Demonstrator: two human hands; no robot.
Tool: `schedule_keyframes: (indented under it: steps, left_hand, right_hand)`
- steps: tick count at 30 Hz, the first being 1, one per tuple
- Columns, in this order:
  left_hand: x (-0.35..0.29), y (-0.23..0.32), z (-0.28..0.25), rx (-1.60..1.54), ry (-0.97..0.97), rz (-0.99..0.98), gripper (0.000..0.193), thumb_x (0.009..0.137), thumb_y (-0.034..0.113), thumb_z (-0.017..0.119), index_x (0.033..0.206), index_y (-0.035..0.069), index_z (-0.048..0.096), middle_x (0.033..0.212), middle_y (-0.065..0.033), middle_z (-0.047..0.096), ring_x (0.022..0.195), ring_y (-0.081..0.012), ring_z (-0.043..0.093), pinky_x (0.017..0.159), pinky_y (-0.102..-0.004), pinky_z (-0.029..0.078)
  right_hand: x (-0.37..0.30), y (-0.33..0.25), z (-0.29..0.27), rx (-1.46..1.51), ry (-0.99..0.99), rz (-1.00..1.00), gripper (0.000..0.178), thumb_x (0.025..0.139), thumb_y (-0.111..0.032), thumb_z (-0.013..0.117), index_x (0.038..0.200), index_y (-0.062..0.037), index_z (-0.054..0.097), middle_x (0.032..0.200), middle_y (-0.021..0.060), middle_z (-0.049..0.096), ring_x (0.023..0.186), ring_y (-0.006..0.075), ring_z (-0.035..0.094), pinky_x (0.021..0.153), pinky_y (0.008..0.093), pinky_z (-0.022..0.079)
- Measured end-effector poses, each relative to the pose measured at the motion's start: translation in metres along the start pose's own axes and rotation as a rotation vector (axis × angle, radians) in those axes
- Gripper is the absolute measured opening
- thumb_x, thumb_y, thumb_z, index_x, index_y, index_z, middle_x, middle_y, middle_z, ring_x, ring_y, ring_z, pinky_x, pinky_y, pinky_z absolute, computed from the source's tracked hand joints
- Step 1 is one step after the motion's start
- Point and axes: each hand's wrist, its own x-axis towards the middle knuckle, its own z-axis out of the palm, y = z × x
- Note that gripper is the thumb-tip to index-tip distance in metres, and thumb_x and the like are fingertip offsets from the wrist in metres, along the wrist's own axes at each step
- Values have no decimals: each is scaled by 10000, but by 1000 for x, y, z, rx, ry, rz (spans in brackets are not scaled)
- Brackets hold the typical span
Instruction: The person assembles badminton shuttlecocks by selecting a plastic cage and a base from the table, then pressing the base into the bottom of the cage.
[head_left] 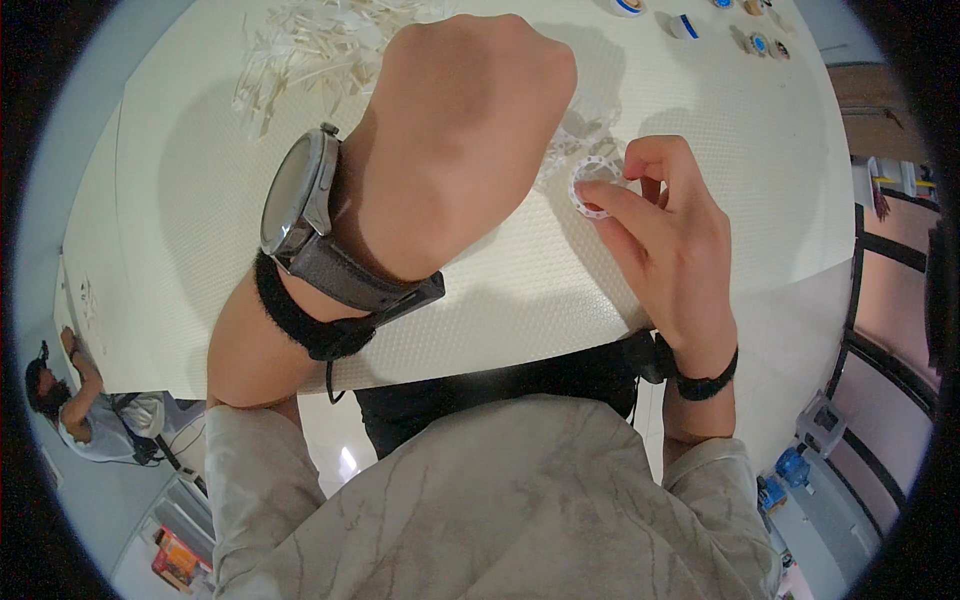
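My right hand (pixel 670 225) pinches a small white ring (pixel 575 188) with notches or holes around its rim, between thumb and fingers, just above the table. My left hand (pixel 465 125) is raised close to the camera, its back toward me and its knuckles bent. Its fingers are hidden, so whether it holds anything does not show. A round watch (pixel 300 195) on a dark strap and a black band (pixel 305 325) circle the left wrist. Thin clear scraps (pixel 570 150) lie beside the ring, partly behind my left hand.
A heap of thin whitish strips (pixel 310 65) spreads over the far left of the white textured table (pixel 500 300). Several small round pieces (pixel 757 43), some blue and white, stand at the far right. Another person (pixel 80 405) sits by the table's left end. A black band (pixel 708 380) circles my right wrist.
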Motion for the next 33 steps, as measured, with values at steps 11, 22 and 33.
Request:
schedule_keyframes:
  steps: [11, 22, 33]
  left_hand:
    - [-3, 0, -3, -7, 1, -26, 243, 750, 199, 797, 853, -1, 704, 866, -196, 687, 887, -390, 683, 776, -467, 551]
    - [-21, -10, -54, -248, 136, 173, 275, 793, 200, 793, 1032, 102, 699, 1001, -105, 670, 961, -295, 645, 839, -404, 513]
    - [-52, 3, 0, -364, 322, 40, 569, 764, 353, 856, 1197, 56, 638, 1252, -165, 632, 1183, -349, 562, 1013, -477, 415]
  right_hand:
    - [4, -5, -22, 95, 17, -30, 321, 755, -163, 838, 1058, -128, 736, 1064, 59, 588, 811, 221, 615, 654, 326, 510]
    - [60, 39, -76, 212, -179, -436, 176, 843, -125, 769, 1006, -80, 722, 1205, 102, 706, 989, 240, 655, 793, 327, 506]
    - [76, 63, -39, 196, -312, -567, 968, 801, -622, 750, 1484, -5, 449, 1173, 125, 718, 1239, 342, 556, 1091, 428, 361]
